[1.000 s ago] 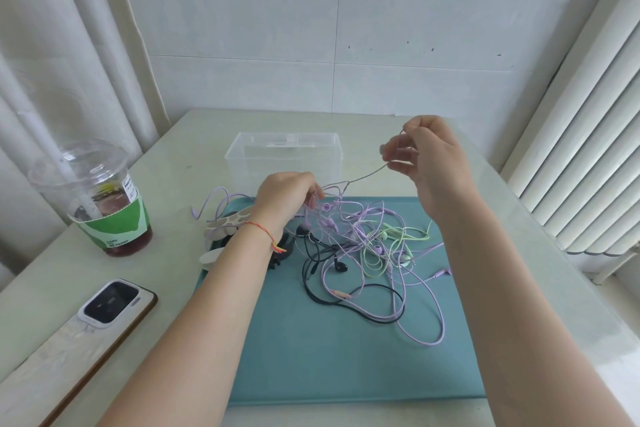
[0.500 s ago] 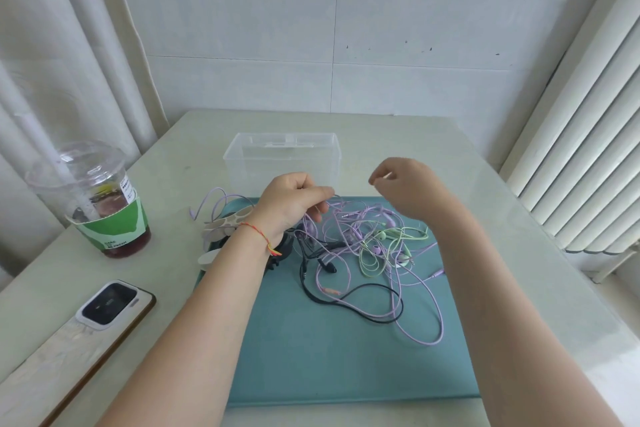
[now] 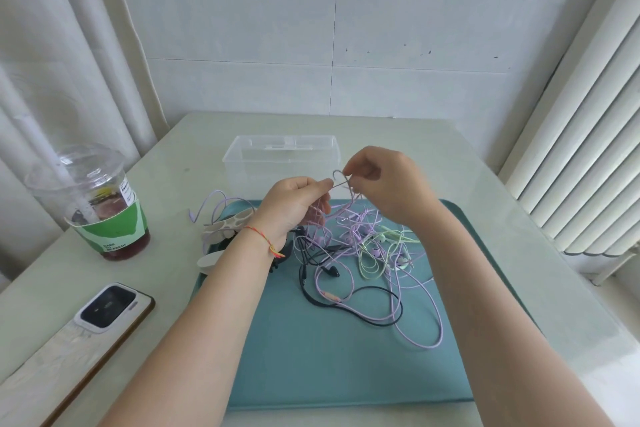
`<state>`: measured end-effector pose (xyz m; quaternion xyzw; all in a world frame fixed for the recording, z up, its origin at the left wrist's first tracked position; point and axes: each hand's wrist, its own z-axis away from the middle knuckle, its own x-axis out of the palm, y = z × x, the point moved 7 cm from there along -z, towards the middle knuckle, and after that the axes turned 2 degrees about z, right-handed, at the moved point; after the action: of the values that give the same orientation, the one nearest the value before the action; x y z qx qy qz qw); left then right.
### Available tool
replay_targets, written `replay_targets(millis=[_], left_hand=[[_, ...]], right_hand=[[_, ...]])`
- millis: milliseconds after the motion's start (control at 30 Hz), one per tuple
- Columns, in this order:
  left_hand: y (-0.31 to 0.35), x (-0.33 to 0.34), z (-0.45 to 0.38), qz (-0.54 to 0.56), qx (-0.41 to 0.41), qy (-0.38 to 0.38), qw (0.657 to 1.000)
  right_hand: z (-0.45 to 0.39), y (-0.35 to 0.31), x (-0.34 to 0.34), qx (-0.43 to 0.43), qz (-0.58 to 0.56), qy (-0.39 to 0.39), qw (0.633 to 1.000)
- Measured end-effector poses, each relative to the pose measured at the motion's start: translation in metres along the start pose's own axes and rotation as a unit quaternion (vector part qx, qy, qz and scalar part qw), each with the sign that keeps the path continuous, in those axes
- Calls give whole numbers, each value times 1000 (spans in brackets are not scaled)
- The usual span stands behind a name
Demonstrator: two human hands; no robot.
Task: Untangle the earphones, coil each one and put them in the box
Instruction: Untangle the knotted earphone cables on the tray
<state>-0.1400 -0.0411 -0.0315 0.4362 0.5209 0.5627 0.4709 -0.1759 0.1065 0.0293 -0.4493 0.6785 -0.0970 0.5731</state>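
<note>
So we've got both hands up over the mess right now. Our left hand [image 3: 294,201] pinches a thin lilac earphone cable [image 3: 337,180] between thumb and fingers, and our right hand [image 3: 384,184] pinches the same cable just beside it, so a small loop of it stands up between the two, right in front of the clear plastic box [image 3: 280,158]. One red string bracelet [image 3: 265,239] sits on the left wrist.

Below the hands lies the tangled pile of earphones [image 3: 363,253] on the teal rectangular mat [image 3: 329,357]. Colours we can count: three, namely lilac, one black cable [image 3: 381,321] and one pale green cable [image 3: 370,262]. How many lilac sets are in there we honestly can't tell, they're too knotted up. One lilac strand [image 3: 214,203] trails off the mat's left edge onto the pale tabletop [image 3: 173,184].

The box is open on top, with none of the cables in it, and it sits at the far edge of the mat.

Other stuff, one of each: a clear lidded plastic cup with a green sleeve and dark red drink [image 3: 100,204] on the left, and a white phone with a dark camera block [image 3: 104,308] lying near the left front.
</note>
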Motion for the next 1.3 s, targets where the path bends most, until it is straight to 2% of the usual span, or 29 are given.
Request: replay_targets(millis=[100,200,233,367,467,533,600,700,767,867,1000,1200,1300], left_hand=[[-4,-3,-1,4,-13,29,999],[-3,-3,-2,0,-16,20,1000],[-3,-2,-2,0,-17,13,1000],[-2,-1,-4,-16,-5,17,1000],[-1,1,-4,-40,6,7,999],[0,5,-2,-50,13,-10,999],[1,7,-1,-44,16,-22,999],[0,5,-4,-3,18,-17,1000],[-2,3,-6,17,12,0,1000],[-4,2,-8,24,9,18,999],[0,5,-5,14,19,23,999],[2,11,-3,-37,51,19,998],[3,14,-2,-41,57,19,997]], right_hand=[[1,5,-10,41,-48,20,998],[4,11,-6,103,-184,-29,977],[5,12,-3,111,-194,-49,973],[9,6,-2,79,-27,-113,990],[13,1,2,43,46,-162,985],[11,-1,0,34,34,-144,988],[8,0,-7,45,-29,-78,995],[5,4,-17,78,-151,7,985],[6,4,-18,94,-180,31,979],[5,4,-16,107,-124,25,986],[7,6,-10,109,-18,-43,993],[7,2,-1,83,7,-78,993],[8,-4,1,53,60,-86,993]])
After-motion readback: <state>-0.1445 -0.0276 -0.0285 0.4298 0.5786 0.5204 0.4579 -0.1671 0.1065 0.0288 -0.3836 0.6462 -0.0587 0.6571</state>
